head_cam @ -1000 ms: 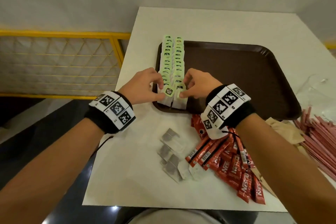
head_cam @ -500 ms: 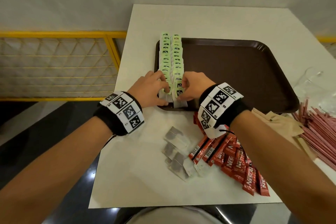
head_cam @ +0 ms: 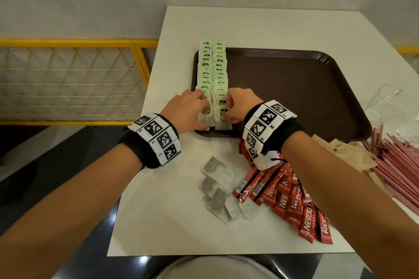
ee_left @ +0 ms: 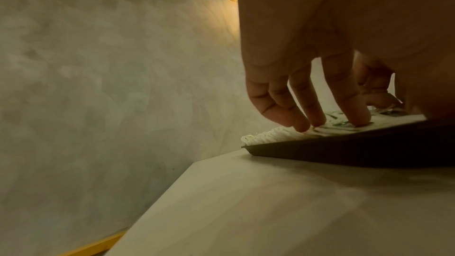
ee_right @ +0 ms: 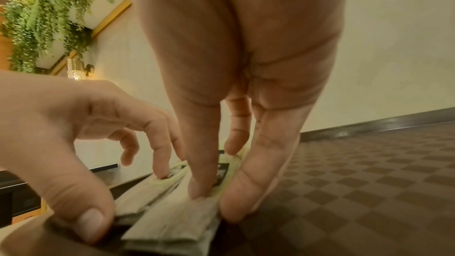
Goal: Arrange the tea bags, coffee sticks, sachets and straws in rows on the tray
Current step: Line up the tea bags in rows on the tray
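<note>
Two rows of green-tagged tea bags (head_cam: 212, 68) run along the left side of the brown tray (head_cam: 294, 88). My left hand (head_cam: 190, 108) presses its fingertips (ee_left: 305, 124) on the nearest bags of the left row (ee_left: 265, 136), thumb at the near end by the tray's rim. My right hand (head_cam: 238, 106) rests on the nearest bag of the right row (ee_right: 172, 217), thumb on top and a finger (ee_right: 236, 201) along its right edge on the tray (ee_right: 369, 192). The left hand (ee_right: 74, 124) also shows in the right wrist view.
On the white table near me lie loose tea bags (head_cam: 217, 190) and a heap of red coffee sticks (head_cam: 288, 197). Brown sachets (head_cam: 349, 154), pink straws (head_cam: 399, 165) and clear plastic (head_cam: 390, 106) lie at the right. A yellow railing (head_cam: 68, 79) runs left of the table.
Both hands have pushed the nearest tea bags a little farther onto the tray, up against their rows, and now press them flat.
</note>
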